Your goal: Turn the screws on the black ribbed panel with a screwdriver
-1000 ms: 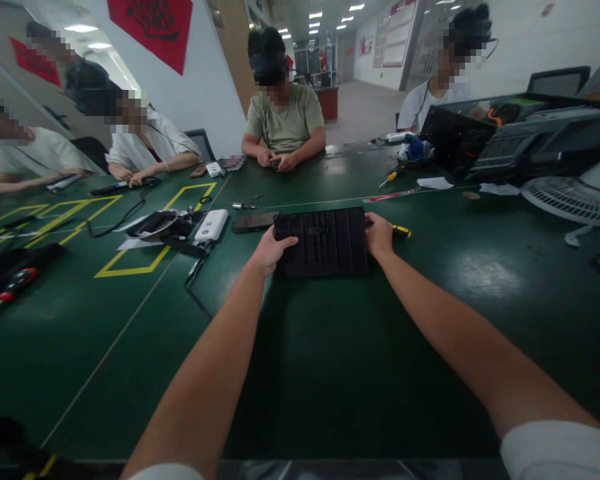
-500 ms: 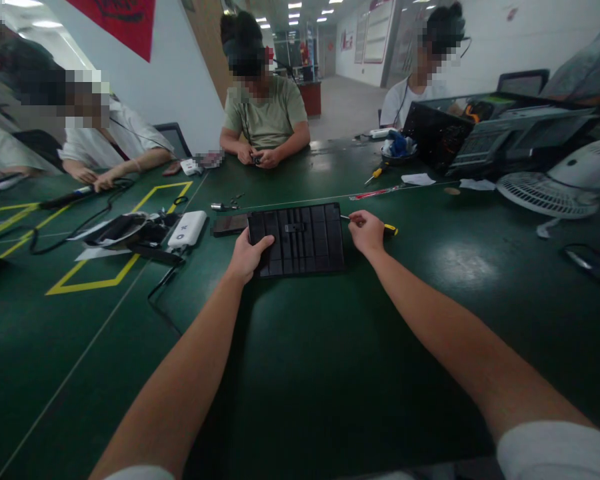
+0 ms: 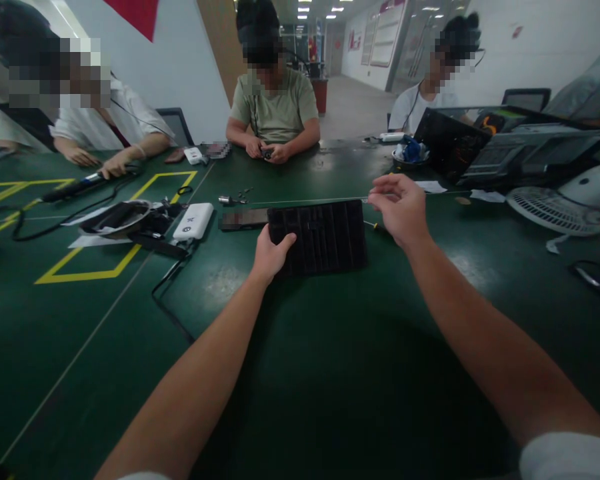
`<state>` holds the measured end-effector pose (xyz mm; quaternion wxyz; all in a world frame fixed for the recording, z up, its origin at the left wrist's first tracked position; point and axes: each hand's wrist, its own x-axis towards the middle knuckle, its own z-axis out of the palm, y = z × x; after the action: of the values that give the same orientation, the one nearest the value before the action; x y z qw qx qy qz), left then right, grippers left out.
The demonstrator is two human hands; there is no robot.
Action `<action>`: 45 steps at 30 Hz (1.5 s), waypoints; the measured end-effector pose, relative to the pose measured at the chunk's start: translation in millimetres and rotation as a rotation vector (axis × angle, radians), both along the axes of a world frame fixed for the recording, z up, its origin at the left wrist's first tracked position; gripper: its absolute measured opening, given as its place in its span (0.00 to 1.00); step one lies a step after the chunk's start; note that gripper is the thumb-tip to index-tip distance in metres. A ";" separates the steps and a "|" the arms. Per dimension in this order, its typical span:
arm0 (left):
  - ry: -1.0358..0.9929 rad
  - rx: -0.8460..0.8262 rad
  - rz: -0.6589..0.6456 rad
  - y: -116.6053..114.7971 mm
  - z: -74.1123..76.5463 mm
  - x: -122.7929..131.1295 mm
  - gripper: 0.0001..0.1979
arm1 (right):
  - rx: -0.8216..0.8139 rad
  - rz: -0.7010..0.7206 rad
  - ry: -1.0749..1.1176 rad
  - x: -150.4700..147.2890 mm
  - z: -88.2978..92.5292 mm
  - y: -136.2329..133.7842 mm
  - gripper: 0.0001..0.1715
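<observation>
A black plastic panel [image 3: 325, 237] with raised ribs is tilted up above the table in front of me. My left hand [image 3: 274, 252] grips its left edge, thumb across the ribbed face. Off the panel's upper right corner is my right hand [image 3: 400, 207], raised, its thumb and fingertips drawn close together. Whatever they may pinch is too small to make out. Behind this hand a screwdriver [image 3: 378, 227] shows its thin shaft and a bit of yellow handle; the rest is hidden. A dark phone-like slab [image 3: 245, 219] lies partly behind the panel.
Left of me are a white power bank [image 3: 194, 222], a cable [image 3: 173, 313] and a dark round item [image 3: 123, 220]. Small metal parts [image 3: 243, 197] lie beyond the panel. A white fan [image 3: 560, 203] and computer cases [image 3: 530, 150] stand right. Co-workers sit across the green table [image 3: 330, 373].
My right hand has risen and moved right, away from the panel's right edge. The panel appears further right and darker in view. My left hand keeps its grip; the camera view has shifted slightly.
</observation>
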<state>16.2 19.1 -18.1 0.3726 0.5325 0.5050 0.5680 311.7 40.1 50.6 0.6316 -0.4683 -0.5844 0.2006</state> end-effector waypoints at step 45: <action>0.000 -0.004 -0.023 -1.6 5.8 3.3 0.20 | -0.203 0.165 -0.323 -83.6 -7.7 -6.7 0.09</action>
<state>19.4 17.5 -12.3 0.3799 0.5376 0.5001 0.5626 228.1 33.4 42.9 0.4607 -0.5062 -0.6913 0.2315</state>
